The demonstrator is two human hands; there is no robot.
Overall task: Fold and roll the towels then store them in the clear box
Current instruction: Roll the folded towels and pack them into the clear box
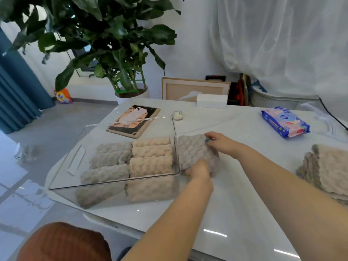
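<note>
Left hand (199, 169) grips the near end of the grey towel (194, 150) and right hand (220, 142) pinches its far edge. I see it on the white table (235, 187), just beside the clear box (63, 171) holding rolled towels (150, 164); possibly half rolled, blur hides that.

white table (235, 204), blue curtain (17, 87) (left), glossy grey floor (22, 178), potted plant (105, 38)

plant (105, 34) | tablet (134, 120) | wipes pack (285, 122) | tissue box (211, 101)
</note>
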